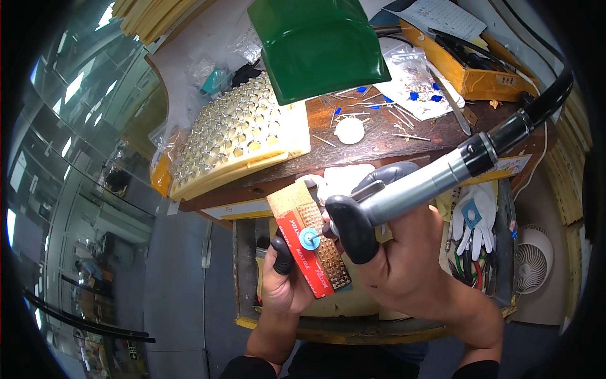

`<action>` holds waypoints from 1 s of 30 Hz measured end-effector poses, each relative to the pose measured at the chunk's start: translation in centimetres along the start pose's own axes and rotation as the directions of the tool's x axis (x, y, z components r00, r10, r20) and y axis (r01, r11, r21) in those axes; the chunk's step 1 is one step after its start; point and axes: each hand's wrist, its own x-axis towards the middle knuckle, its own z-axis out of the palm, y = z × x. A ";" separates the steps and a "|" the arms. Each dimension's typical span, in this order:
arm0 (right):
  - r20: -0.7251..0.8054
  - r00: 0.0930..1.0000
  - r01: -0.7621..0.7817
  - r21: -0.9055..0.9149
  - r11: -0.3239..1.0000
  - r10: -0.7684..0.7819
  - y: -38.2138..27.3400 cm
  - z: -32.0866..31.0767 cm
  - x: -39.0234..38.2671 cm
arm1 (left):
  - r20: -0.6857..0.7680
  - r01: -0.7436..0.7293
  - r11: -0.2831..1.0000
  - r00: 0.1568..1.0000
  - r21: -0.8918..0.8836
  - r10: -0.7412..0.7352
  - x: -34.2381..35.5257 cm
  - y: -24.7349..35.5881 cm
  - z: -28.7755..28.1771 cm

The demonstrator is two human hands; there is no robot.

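My left hand [284,292] grips a wooden block [289,201] wrapped in red printed tape [303,265]. Rows of small gold-coloured metal pieces [329,260] line the block's right side. A black finger cot covers my left thumb. My right hand [407,256], also with black finger cots, is closed around a silver rotary handpiece [416,189]. A small round blue wheel [309,239] at the handpiece's tip lies over the block, beside the metal pieces. Whether the wheel touches them I cannot tell. My left fingers are mostly hidden beneath the block.
A green lamp shade [319,54] hangs over the wooden bench [391,148]. Left of it is a pale tray [284,148] of shiny round pieces. Thin metal bits, a white disc [350,131] and tweezers [449,101] lie behind my hands. Below is a drawer [243,278] holding gloves [476,218] and tools.
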 end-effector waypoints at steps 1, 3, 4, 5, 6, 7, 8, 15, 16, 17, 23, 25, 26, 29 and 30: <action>0.009 1.000 -0.009 -0.026 1.000 0.010 0.0 -0.1 0.0 | 0.001 0.007 1.000 1.000 -0.001 -0.007 0.0 0.0 0.0; 0.010 1.000 -0.012 -0.017 1.000 0.012 0.1 -0.1 -0.1 | 0.018 0.003 1.000 1.000 -0.009 -0.002 0.2 -0.1 0.1; 0.012 1.000 -0.014 -0.007 1.000 0.015 0.2 -0.1 -0.1 | 0.035 -0.003 1.000 0.999 -0.017 0.003 0.3 -0.1 0.1; 0.012 1.000 -0.014 -0.006 1.000 0.014 0.2 -0.1 -0.1 | 0.035 -0.003 1.000 0.999 -0.017 0.004 0.3 -0.1 0.1; 0.012 1.000 -0.012 -0.013 1.000 0.012 0.1 -0.1 -0.1 | 0.022 0.002 1.000 1.000 -0.025 -0.001 0.2 -0.1 0.2; 0.011 1.000 -0.009 -0.020 1.000 0.010 0.1 -0.2 -0.1 | 0.010 0.007 0.999 1.000 -0.033 -0.006 0.2 -0.1 0.2; 0.011 1.000 -0.009 -0.020 1.000 0.009 0.1 -0.3 0.0 | 0.010 0.006 0.999 1.000 -0.033 -0.006 0.2 -0.2 0.4; -0.002 0.999 -0.039 0.092 0.995 0.039 0.2 -0.4 -0.2 | -0.015 0.031 0.999 0.999 -0.012 -0.031 0.5 0.2 0.9; -0.009 0.997 -0.071 0.095 0.993 0.072 0.3 -0.5 -0.3 | -0.039 0.033 0.999 0.999 -0.016 -0.034 0.5 0.2 0.8; -0.002 0.998 -0.070 0.092 0.993 0.071 0.5 -0.6 -0.5 | -0.045 0.031 0.999 0.998 -0.021 -0.032 0.5 0.2 1.0; 0.095 0.995 0.047 -0.041 0.998 -0.043 0.2 -1.2 0.1 | -0.056 0.047 0.997 0.997 0.055 -0.044 0.6 0.8 2.0; 0.105 0.993 0.067 -0.103 0.992 -0.056 0.1 -1.2 0.2 | -0.037 0.037 0.998 0.999 0.044 -0.035 0.7 0.9 1.7; 0.107 0.993 0.068 -0.103 0.992 -0.057 0.0 -1.1 0.2 | -0.018 0.030 0.999 0.999 0.036 -0.029 0.7 0.9 1.6; 0.080 0.995 0.060 -0.079 0.995 -0.054 -0.2 -1.0 0.2 | -0.013 0.013 0.999 1.000 0.046 -0.013 0.6 0.9 1.4; 0.089 0.994 0.077 -0.098 0.992 -0.069 0.0 -1.0 0.2 | -0.012 0.012 0.999 1.000 0.046 -0.011 0.6 0.8 1.4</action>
